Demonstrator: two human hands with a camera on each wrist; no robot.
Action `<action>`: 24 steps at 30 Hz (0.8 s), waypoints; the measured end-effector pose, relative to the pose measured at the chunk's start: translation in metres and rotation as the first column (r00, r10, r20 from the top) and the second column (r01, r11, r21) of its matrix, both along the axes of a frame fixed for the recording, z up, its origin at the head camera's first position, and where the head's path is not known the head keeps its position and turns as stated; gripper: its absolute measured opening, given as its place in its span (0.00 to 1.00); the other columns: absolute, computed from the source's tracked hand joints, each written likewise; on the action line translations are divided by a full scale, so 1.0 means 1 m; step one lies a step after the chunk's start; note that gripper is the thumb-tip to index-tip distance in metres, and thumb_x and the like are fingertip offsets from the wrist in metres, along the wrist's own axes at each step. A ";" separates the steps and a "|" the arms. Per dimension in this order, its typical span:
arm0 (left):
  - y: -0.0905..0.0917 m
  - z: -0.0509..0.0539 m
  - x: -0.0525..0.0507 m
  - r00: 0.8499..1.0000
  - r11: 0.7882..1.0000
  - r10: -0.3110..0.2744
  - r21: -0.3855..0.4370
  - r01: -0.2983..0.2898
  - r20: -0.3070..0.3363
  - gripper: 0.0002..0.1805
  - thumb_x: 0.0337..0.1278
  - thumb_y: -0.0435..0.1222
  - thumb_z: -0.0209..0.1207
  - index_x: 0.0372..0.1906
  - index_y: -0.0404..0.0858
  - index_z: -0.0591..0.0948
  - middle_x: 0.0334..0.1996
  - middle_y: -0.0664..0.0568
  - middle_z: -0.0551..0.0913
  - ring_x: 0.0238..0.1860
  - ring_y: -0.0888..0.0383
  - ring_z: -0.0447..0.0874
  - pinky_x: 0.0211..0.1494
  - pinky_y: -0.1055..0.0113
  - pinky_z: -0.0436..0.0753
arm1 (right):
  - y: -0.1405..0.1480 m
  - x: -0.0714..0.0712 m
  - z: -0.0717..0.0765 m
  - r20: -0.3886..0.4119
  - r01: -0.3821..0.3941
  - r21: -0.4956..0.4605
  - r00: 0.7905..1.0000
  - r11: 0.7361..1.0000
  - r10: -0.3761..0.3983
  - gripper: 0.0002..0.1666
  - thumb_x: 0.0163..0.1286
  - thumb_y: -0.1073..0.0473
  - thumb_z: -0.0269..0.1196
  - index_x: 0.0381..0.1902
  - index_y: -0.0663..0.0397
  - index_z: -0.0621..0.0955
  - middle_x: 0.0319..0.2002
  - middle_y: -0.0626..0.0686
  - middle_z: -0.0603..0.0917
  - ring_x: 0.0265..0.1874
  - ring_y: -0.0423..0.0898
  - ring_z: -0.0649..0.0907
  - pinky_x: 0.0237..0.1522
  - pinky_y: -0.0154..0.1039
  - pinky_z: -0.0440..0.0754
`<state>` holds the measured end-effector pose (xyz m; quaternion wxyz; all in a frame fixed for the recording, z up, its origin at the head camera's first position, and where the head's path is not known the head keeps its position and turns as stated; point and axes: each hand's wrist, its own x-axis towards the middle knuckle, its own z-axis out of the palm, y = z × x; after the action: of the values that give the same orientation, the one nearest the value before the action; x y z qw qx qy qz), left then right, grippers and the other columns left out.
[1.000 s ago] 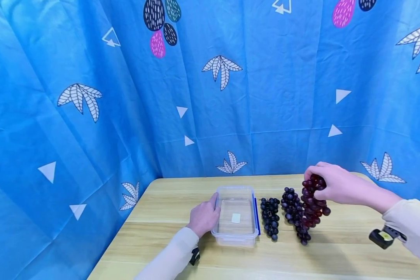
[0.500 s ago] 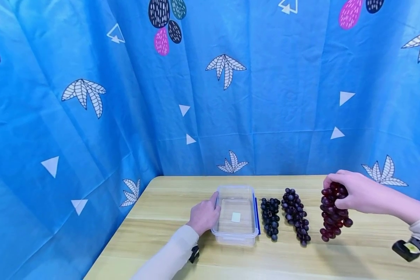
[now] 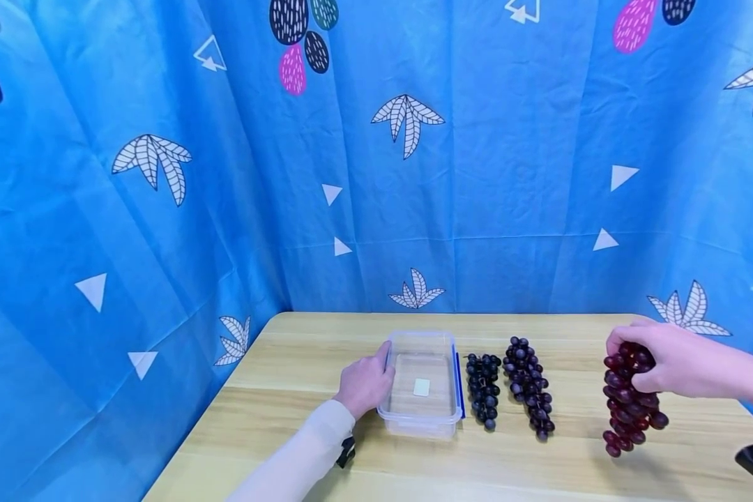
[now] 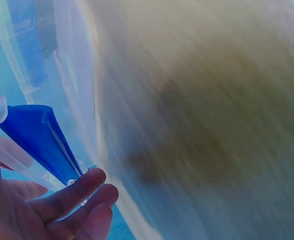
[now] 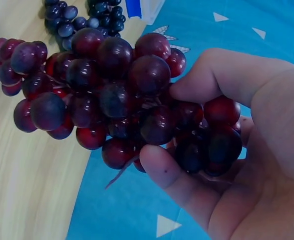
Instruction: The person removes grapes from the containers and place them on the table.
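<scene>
A clear plastic food container (image 3: 422, 383) with no lid on it stands on the table. My left hand (image 3: 365, 382) holds its left edge, fingers at the rim. In the left wrist view the fingertips (image 4: 94, 177) lie close to a blue latch flap (image 4: 39, 137) on the container. Over the table's right part, my right hand (image 3: 662, 359) grips a bunch of red grapes (image 3: 630, 404) by its upper end, and the bunch hangs down. The right wrist view shows thumb and fingers round the red grapes (image 5: 117, 95).
Right beside the container lies a bunch of black grapes (image 3: 483, 390). Another bunch of dark purple grapes (image 3: 530, 387) lies farther right. A small pale square (image 3: 421, 388) shows in the container. Behind the wooden table (image 3: 326, 341) hangs a blue patterned curtain (image 3: 502, 167).
My right hand has carried the red grapes to the right and a little down, away from the purple bunch they overlapped in view. My left hand has stayed at the container.
</scene>
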<state>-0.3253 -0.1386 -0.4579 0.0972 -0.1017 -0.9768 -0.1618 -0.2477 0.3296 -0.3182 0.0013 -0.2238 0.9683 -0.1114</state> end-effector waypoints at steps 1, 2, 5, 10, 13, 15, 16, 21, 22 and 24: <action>0.000 0.001 0.000 1.000 1.000 -0.002 0.001 0.002 0.002 0.31 0.73 0.47 0.46 0.77 0.44 0.65 0.45 0.40 0.88 0.28 0.53 0.82 0.28 0.59 0.79 | 0.001 0.000 -0.001 0.009 0.003 0.003 1.000 1.000 -0.003 0.24 0.49 0.62 0.73 0.44 0.42 0.79 0.43 0.46 0.77 0.32 0.36 0.72 0.31 0.33 0.72; 0.000 0.001 0.000 1.000 1.000 -0.003 0.003 0.003 0.003 0.31 0.73 0.47 0.46 0.77 0.44 0.65 0.44 0.40 0.88 0.27 0.54 0.81 0.28 0.59 0.79 | 0.003 0.000 -0.001 0.021 0.004 0.007 1.000 1.000 -0.005 0.24 0.49 0.62 0.73 0.44 0.42 0.79 0.43 0.46 0.77 0.33 0.37 0.72 0.31 0.33 0.72; 0.000 0.001 0.000 1.000 1.000 -0.003 0.003 0.003 -0.002 0.31 0.73 0.46 0.47 0.77 0.44 0.65 0.43 0.40 0.88 0.26 0.55 0.79 0.27 0.59 0.78 | 0.006 0.000 -0.003 0.053 0.004 0.011 0.999 1.000 -0.004 0.24 0.49 0.62 0.73 0.45 0.43 0.79 0.43 0.46 0.78 0.34 0.37 0.72 0.32 0.33 0.73; 0.000 0.001 0.000 1.000 1.000 -0.002 0.012 0.002 -0.007 0.31 0.72 0.46 0.47 0.76 0.44 0.66 0.42 0.40 0.88 0.25 0.54 0.79 0.26 0.59 0.77 | 0.005 -0.004 -0.008 0.047 -0.022 -0.011 0.999 1.000 0.023 0.24 0.48 0.62 0.73 0.44 0.43 0.79 0.43 0.46 0.78 0.36 0.36 0.72 0.33 0.33 0.74; 0.000 0.001 0.000 1.000 1.000 -0.004 0.010 0.004 -0.012 0.31 0.72 0.47 0.46 0.76 0.44 0.66 0.46 0.40 0.88 0.29 0.52 0.82 0.28 0.57 0.79 | 0.002 -0.007 -0.012 0.015 -0.052 -0.024 0.999 0.998 0.052 0.25 0.45 0.62 0.73 0.44 0.43 0.80 0.43 0.46 0.79 0.38 0.36 0.74 0.34 0.34 0.75; 0.000 0.001 0.000 1.000 1.000 -0.005 0.005 0.005 -0.014 0.31 0.72 0.47 0.45 0.76 0.44 0.66 0.49 0.39 0.87 0.30 0.51 0.84 0.29 0.57 0.80 | 0.000 -0.009 -0.015 -0.008 -0.063 -0.023 0.998 0.998 0.062 0.26 0.44 0.62 0.73 0.44 0.43 0.80 0.44 0.46 0.79 0.39 0.37 0.75 0.35 0.34 0.75; 0.000 0.001 0.000 1.000 1.000 -0.004 0.004 0.004 -0.011 0.31 0.72 0.48 0.45 0.77 0.45 0.65 0.49 0.40 0.87 0.31 0.51 0.84 0.29 0.57 0.80 | -0.001 -0.011 -0.016 -0.022 -0.067 -0.019 0.998 0.998 0.066 0.26 0.43 0.62 0.73 0.44 0.43 0.80 0.43 0.45 0.79 0.39 0.37 0.75 0.35 0.34 0.75; 0.000 0.001 0.000 1.000 1.000 0.000 0.006 0.000 -0.002 0.31 0.72 0.48 0.45 0.77 0.44 0.65 0.48 0.40 0.87 0.27 0.54 0.80 0.27 0.59 0.78 | -0.006 -0.019 -0.022 -0.060 -0.058 -0.005 0.997 0.998 0.057 0.25 0.43 0.61 0.73 0.43 0.42 0.80 0.42 0.45 0.80 0.38 0.40 0.76 0.34 0.36 0.74; 0.000 0.001 0.000 1.000 1.000 0.001 0.008 -0.001 0.004 0.31 0.72 0.48 0.45 0.77 0.44 0.65 0.45 0.40 0.88 0.26 0.54 0.79 0.27 0.60 0.78 | -0.007 -0.021 -0.023 -0.062 -0.053 -0.007 0.997 0.999 0.052 0.25 0.43 0.61 0.73 0.43 0.43 0.80 0.42 0.46 0.80 0.38 0.41 0.76 0.34 0.36 0.74; 0.000 0.001 0.001 1.000 1.000 0.002 0.010 -0.002 0.008 0.31 0.72 0.47 0.46 0.77 0.44 0.65 0.41 0.41 0.88 0.23 0.55 0.77 0.25 0.61 0.76 | -0.008 -0.024 -0.026 -0.062 -0.044 -0.014 0.997 0.999 0.043 0.25 0.44 0.61 0.73 0.43 0.44 0.81 0.42 0.47 0.80 0.37 0.42 0.76 0.34 0.37 0.74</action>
<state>-0.3246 -0.1388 -0.4571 0.0937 -0.0993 -0.9765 -0.1670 -0.2721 0.3219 -0.3446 -0.0277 -0.2481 0.9619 -0.1117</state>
